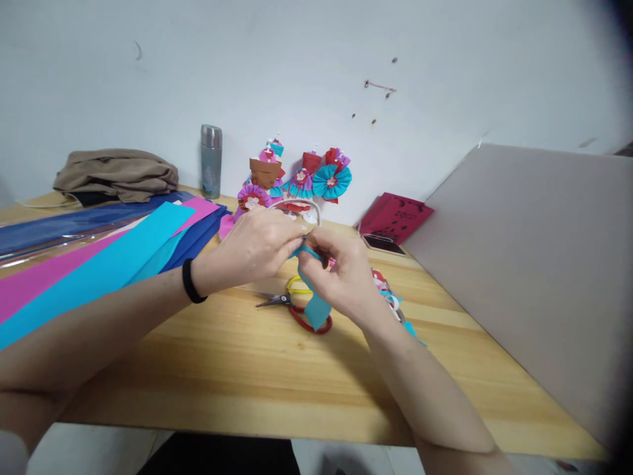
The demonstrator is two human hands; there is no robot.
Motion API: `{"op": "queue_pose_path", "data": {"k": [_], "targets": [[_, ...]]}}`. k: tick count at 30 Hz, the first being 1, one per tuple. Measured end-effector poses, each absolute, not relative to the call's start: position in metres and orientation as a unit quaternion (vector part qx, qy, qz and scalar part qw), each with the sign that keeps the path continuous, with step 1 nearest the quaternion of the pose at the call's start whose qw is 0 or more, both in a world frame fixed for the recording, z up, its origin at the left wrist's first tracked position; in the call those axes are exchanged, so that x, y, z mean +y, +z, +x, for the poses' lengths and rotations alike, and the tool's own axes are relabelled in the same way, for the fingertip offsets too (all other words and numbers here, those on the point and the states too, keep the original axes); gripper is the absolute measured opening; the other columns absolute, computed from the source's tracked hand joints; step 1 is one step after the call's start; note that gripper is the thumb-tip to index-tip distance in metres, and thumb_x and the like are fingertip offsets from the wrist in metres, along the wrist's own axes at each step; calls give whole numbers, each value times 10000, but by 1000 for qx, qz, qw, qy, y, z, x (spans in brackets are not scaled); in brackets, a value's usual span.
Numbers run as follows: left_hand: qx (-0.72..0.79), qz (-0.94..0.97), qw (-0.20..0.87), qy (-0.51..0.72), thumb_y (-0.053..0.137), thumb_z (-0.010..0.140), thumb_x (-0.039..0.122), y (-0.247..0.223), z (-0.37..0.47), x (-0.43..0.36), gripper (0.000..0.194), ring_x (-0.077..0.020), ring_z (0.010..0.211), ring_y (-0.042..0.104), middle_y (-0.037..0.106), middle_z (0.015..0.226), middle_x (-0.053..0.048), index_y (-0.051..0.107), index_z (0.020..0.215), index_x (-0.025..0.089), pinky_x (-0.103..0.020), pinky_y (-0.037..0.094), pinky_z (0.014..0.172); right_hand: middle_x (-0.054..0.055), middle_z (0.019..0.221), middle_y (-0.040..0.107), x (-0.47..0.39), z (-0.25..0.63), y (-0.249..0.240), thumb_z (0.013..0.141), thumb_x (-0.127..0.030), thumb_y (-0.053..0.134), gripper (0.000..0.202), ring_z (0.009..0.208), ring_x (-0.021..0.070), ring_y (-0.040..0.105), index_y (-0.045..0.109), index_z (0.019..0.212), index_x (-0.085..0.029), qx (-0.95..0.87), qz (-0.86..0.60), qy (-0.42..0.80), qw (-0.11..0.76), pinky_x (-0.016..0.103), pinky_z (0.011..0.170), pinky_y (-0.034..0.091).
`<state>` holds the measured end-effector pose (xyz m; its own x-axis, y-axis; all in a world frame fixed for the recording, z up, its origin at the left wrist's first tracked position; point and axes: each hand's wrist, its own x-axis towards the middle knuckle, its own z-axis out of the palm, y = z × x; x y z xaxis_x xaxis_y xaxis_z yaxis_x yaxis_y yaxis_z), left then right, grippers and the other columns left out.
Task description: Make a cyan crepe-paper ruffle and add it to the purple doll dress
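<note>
My left hand (254, 244) and my right hand (339, 267) meet near the middle of the view, above the wooden table (237, 376). Both are closed on a narrow blue strip (318, 310), pinched between the fingertips; its wider end hangs down below my right hand. Under that hanging end lie scissors (283, 299) with yellow and red handles, blades pointing left. Behind my hands a pale hoop (317, 210) arches up. What my fingertips cover at the pinch is hidden.
Pink and blue sheets (123, 254) lie left, below a brown cloth (119, 173) and a bottle (211, 165). Paper flowers (332, 182) stand at the wall. A red bag (393, 216), a phone (383, 245) and coloured scraps (388, 290) are right, beside a white panel (534, 264).
</note>
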<state>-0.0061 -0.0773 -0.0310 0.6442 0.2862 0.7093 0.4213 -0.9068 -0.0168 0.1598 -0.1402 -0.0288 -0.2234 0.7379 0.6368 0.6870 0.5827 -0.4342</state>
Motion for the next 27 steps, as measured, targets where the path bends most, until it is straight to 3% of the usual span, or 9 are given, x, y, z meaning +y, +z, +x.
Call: {"op": "queue_pose_path", "data": {"k": [4,7,12,16,22,27], "targets": [[-171,-895,-74,-406,487,948,230,-28,-7,-76,253,-129,696,588,669,735,-14,658,776,159,-241,438,666,13,627,622,-156,160,-22,865,-327,569,202,557,136,527,570,714,-194,-803,-479,-15,356,281,558,385],[-153,-876,-201,-411,517,939,240,-25,-9,-73,228,-116,715,614,697,760,-4,673,799,151,-215,474,679,41,683,692,-171,163,-14,908,-375,582,245,563,151,584,639,760,-188,-824,-472,-25,314,292,545,405],[-138,-868,-273,-392,541,930,274,-23,-12,-71,218,-139,805,664,748,890,-36,711,909,139,-237,526,741,12,629,650,-173,172,-9,902,-242,593,152,536,144,549,661,767,-233,-757,-452,-82,465,307,531,430],[-125,-885,-240,-380,536,941,272,-24,-13,-72,217,-159,915,679,755,985,-50,714,954,149,-259,530,809,-2,642,647,-161,177,-13,856,-192,618,127,528,145,550,707,924,-252,-739,-440,-42,507,311,505,427],[-115,-930,-34,-347,472,989,277,-22,-13,-76,256,-153,837,624,722,910,-44,703,973,169,-271,468,783,-28,598,630,-152,176,-18,796,-135,599,111,519,112,544,677,838,-202,-772,-440,-12,459,258,500,420],[-103,-945,113,-291,363,1014,256,-18,-12,-78,373,-165,715,524,621,704,-26,621,758,170,-303,392,704,-39,553,605,-150,176,-16,755,-117,569,84,476,86,505,625,735,-177,-788,-450,-9,420,220,475,401]]}}
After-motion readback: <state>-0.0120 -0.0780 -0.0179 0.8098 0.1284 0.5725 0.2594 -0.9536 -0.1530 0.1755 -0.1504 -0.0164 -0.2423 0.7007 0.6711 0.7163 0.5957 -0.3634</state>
